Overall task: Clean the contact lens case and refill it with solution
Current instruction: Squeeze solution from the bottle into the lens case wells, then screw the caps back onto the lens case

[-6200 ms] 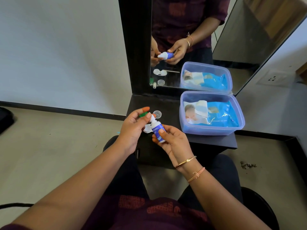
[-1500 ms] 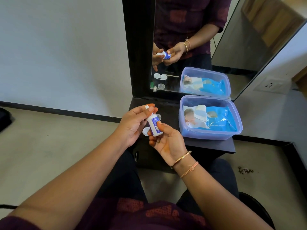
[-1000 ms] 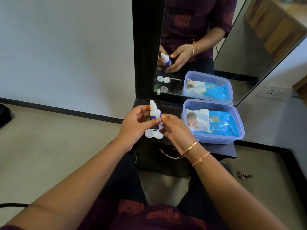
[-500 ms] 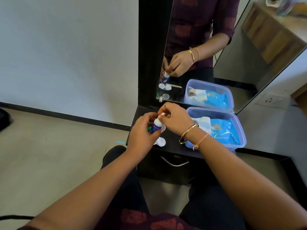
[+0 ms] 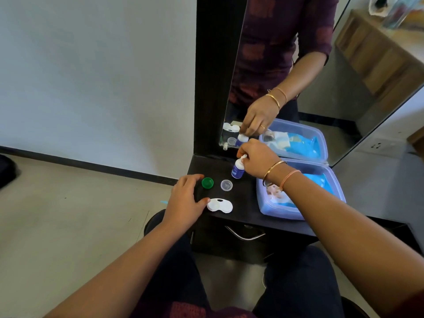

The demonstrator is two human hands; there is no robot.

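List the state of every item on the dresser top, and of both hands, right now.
solution bottle: upright on the dresser, top pinched by the right hand.
lens case: on the dresser, both wells uncovered.
green cap: off, lying near the lens case.
clear cap: off, lying beside the green cap.
left hand: open, thumb by the lens case.
plastic tub: lidless, holds a wipes pack.

Head view. The left hand [image 5: 185,200] is shown palm down, with fingers spread and relaxed and the thumb stretched toward the right; nothing is held. The left forearm [image 5: 128,253] is extended forward from the lower left. The right hand [image 5: 257,159] is reached farther forward, knuckles up, with its fingertips curled and pinched on the top of the solution bottle [image 5: 237,169]. The right forearm [image 5: 344,214] is laid diagonally from the lower right. The two hands are seen well apart.
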